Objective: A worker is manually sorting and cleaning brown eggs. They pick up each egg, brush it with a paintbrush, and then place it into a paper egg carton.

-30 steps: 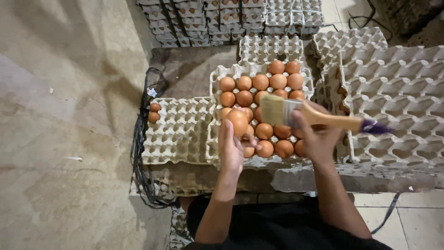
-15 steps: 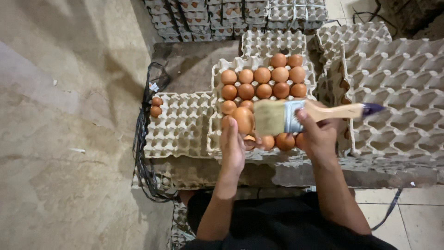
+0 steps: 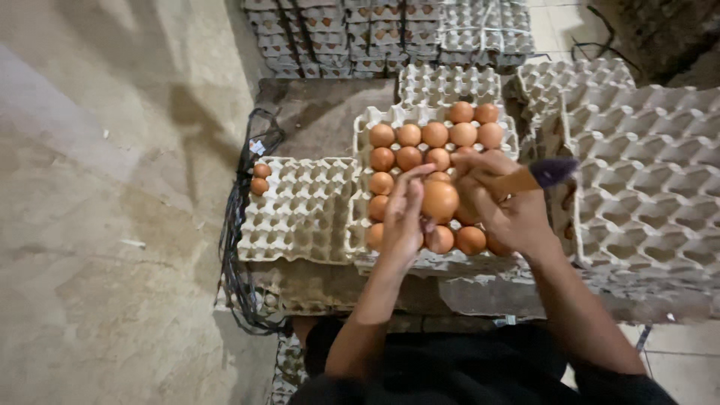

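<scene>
Plainly, one brown egg (image 3: 439, 200) is lifted above the middle tray (image 3: 360, 127), pinched in the grip of the left hand (image 3: 403, 217), whose fingers curl round its left side. The right hand (image 3: 504, 206) is clenched on a paintbrush; only the brush's purple handle tip (image 3: 553, 171) sticks out past the knuckles, and its bristles are hidden, so I cannot tell whether they touch the egg.

Counted: two hands; one held egg; about fifteen more brown eggs (image 3: 435, 135) showing in the middle tray, with some likely hidden under the hands; two small eggs (image 3: 260, 178) at the far left edge of the left tray (image 3: 300, 214), the rest of whose cups are bare. At the right edge a stack of grey trays (image 3: 645, 180) shows bare cups. One more tray (image 3: 448, 84) lies behind the middle one, and bundles of tied trays (image 3: 390, 34) line the far side.

Everything sits on a low, worn table (image 3: 322, 112) of rough boards, its back left corner bare. A tangle of black cord (image 3: 234, 247) hangs off its left edge. Around it is stained concrete floor (image 3: 97, 225).
</scene>
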